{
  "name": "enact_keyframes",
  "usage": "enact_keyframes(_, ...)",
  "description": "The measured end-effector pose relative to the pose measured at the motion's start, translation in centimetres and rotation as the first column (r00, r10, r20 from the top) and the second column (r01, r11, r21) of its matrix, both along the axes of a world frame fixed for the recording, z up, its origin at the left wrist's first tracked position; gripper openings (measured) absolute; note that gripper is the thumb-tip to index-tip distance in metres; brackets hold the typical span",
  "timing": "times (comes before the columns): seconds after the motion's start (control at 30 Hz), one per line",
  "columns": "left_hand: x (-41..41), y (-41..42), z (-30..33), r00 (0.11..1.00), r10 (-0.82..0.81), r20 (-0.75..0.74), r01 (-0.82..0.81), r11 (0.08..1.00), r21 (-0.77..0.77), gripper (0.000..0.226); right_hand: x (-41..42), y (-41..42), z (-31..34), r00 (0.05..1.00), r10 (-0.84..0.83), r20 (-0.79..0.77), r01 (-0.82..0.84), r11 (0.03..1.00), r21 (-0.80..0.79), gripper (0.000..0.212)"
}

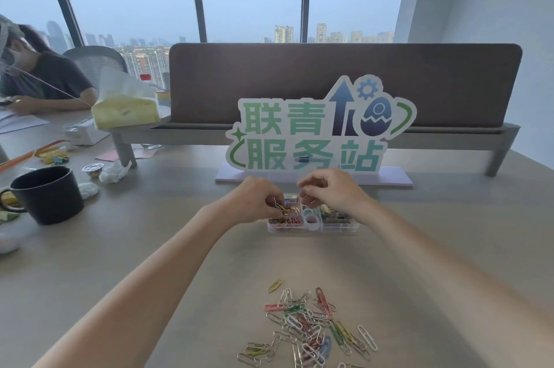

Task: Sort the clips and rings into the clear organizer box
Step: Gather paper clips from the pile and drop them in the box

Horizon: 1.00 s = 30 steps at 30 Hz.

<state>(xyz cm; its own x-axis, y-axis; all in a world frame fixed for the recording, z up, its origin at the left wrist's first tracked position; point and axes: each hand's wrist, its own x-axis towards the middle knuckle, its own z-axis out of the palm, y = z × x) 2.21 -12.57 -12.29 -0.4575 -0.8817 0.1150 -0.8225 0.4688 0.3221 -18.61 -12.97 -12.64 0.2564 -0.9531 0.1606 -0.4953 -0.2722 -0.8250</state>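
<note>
We reach both bare forearms toward 12 o'clock; our left hand pinches with curled fingers, our right hand likewise curled.

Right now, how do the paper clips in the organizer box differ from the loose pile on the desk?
The clips in the box sit packed in the left compartment of the clear organizer box, far from the camera; the loose pile lies spread flat on the bare desk, near the camera.
The left hand pinches a few clips over the boxed ones; no hand touches the loose pile.
Both are mixed-colour paper clips.
</note>
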Motion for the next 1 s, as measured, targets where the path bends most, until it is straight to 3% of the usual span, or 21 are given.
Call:
enact_keyframes(0.2, -1.1, -0.1, -0.3, 0.998, -0.025, 0.054, 0.027, 0.999, -0.038, 0.018, -1.1, 0.7, -0.4, 0.99, 0.003, -0.139, -0.016, 0.995, -0.095, 0.013)
enact_keyframes(0.37, -0.9, -0.5, -0.4, 1.0, 0.002, -0.018, -0.002, 1.0, -0.006, 0.017, -0.6, 1.5, -0.7, 0.952, 0.006, -0.305, -0.053, 0.988, -0.146, 0.021)
enact_keyframes(1.0, -0.4, -1.1, -1.5, 0.961, 0.055, -0.272, -0.071, 0.996, -0.052, 0.024, -0.2, 2.4, -0.8, 0.95, -0.03, -0.311, -0.035, 0.979, -0.203, 0.024)
